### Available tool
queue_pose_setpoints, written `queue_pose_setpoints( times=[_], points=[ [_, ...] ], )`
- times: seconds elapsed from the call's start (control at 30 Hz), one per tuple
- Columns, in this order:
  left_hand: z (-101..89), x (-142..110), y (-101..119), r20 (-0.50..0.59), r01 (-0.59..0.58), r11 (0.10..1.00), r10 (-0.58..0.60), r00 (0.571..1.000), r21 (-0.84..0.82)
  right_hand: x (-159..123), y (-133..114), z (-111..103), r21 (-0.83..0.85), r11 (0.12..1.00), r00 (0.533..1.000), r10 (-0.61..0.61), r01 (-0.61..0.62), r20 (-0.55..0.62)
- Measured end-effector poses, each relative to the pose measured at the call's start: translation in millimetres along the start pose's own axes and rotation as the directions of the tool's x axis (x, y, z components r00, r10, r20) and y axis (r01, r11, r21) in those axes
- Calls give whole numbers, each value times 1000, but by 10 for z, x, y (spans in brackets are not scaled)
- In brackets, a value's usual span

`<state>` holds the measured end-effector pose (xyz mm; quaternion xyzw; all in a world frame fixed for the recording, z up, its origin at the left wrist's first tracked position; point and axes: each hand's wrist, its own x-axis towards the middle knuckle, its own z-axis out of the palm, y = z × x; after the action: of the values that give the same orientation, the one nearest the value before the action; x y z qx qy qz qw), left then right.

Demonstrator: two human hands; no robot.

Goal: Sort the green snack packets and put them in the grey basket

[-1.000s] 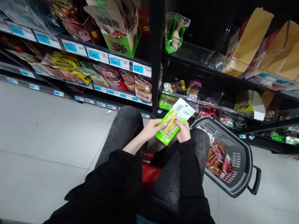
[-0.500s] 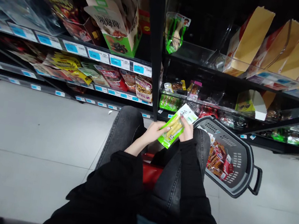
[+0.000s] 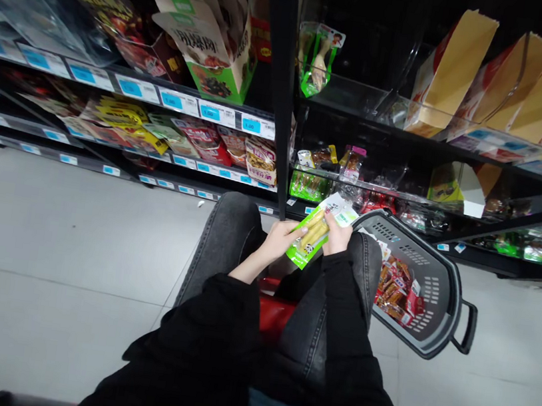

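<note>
Left hand and right hand are both clasped on the green-and-white packet, which is held between them above the knees, with the basket nearer the right hand. The packet's long axis is slanted, its white end pointed forward and rightward, its green end back and leftward.

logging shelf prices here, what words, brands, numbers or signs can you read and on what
"1.00" on the upper price tag nearest the shelf post
"1.00" on the tag left of it
"1.00", fainter, on the next tag
Too small or blurred: print on the held packet, green carton, other packs and tags
</note>
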<state>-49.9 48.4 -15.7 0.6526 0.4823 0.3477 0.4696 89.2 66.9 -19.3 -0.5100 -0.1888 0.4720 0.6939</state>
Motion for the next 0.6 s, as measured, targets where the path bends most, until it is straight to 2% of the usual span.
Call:
queue_pose_setpoints(
  times=[0.1, 0.2, 0.33, 0.43, 0.5, 0.6],
  points=[
    [-49, 36, 5, 44, -39, 999, 37, 998, 39, -13, 15, 1, -41, 999, 1000, 0, 1, 24],
    [-80, 84, -2, 7, -29, 998, 28, 1000, 47, -40, 41, 14, -120, 992, 992, 58, -44, 114],
    [-54, 119, -33, -103, 50, 981, -70, 992, -186, -50, 106, 24, -186, 982, 981, 66, -31, 184],
    [-34, 122, -34, -115, 84, 915, -140, 984, -395, -27, 148, 2, -221, 975, 975, 74, -27, 211],
    [-34, 120, -24, -137, 94, 896, -169, 976, -433, -10, 173, -16, -255, 967, 969, 79, -17, 235],
    [-48, 119, -13, -216, 69, 920, -163, 963, -387, 1, 210, -33, -304, 952, 960, 65, 23, 273]
  ],
)
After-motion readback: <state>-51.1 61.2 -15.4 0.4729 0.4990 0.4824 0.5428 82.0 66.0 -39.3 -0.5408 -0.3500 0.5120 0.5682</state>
